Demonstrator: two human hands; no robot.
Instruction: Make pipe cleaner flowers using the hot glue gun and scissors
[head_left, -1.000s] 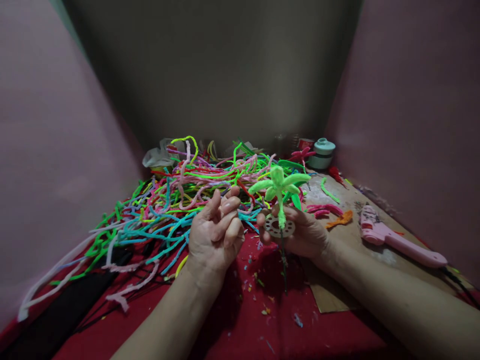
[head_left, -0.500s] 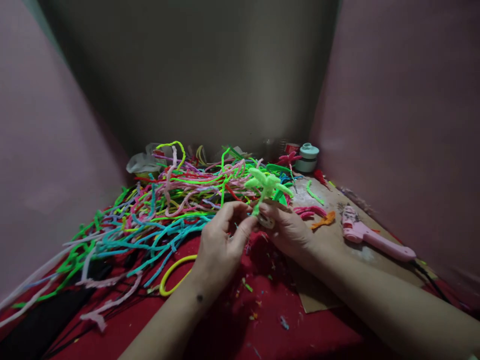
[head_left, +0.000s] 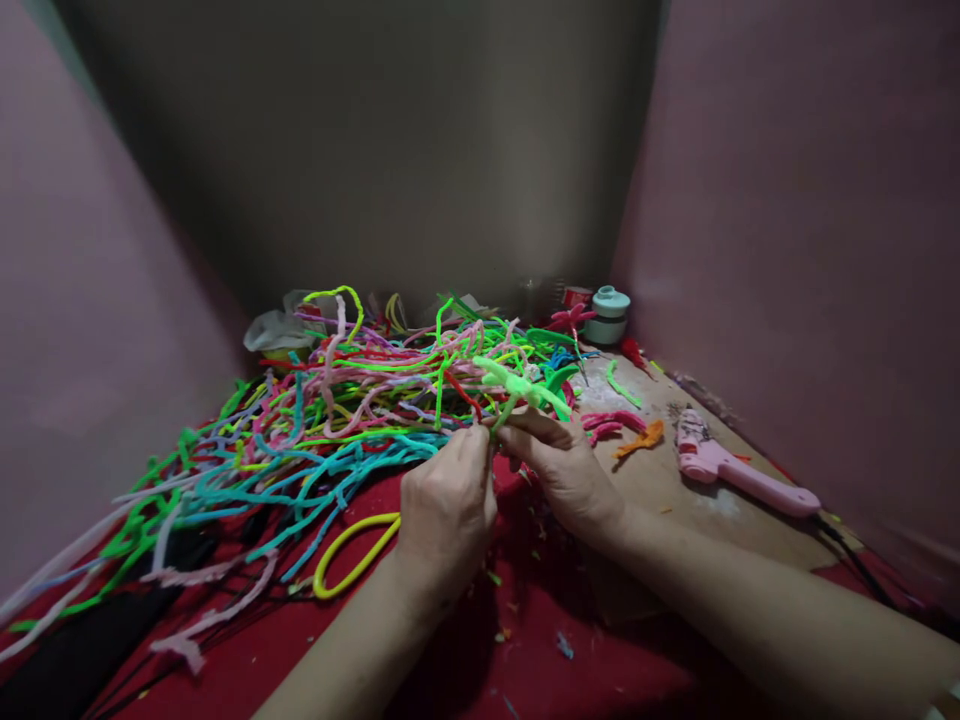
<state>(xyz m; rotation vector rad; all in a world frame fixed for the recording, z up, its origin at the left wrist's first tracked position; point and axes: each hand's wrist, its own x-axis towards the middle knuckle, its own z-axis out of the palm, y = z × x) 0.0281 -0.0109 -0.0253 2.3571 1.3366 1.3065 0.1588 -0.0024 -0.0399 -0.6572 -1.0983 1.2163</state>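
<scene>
Head view: both hands are now meeting at the green fuzzy flower [head_left: 517, 383], which is tilting well to one side above the middle of the red cloth [head_left: 540, 620]. A second ago it was standing upright, with the left hand curling well apart from it. Now the right hand [head_left: 574, 470] is pinching the flower's stem just below the petals, while the left hand [head_left: 450, 500] is closing its fingers beside the stem's lower end; whether it is gripping the stem, I cannot tell. The holed white disc, showing earlier in the right hand, is now hiding from view. For the work, this probably means attention is centring on the stem, with the right hand steadying it. Toward the cloth's far edge, the pile of fuzzy stems [head_left: 390, 380] is lying undisturbed behind the hands. Along the brown board's [head_left: 637, 480] right edge, the pink glue gun [head_left: 739, 473] is resting untouched.
</scene>
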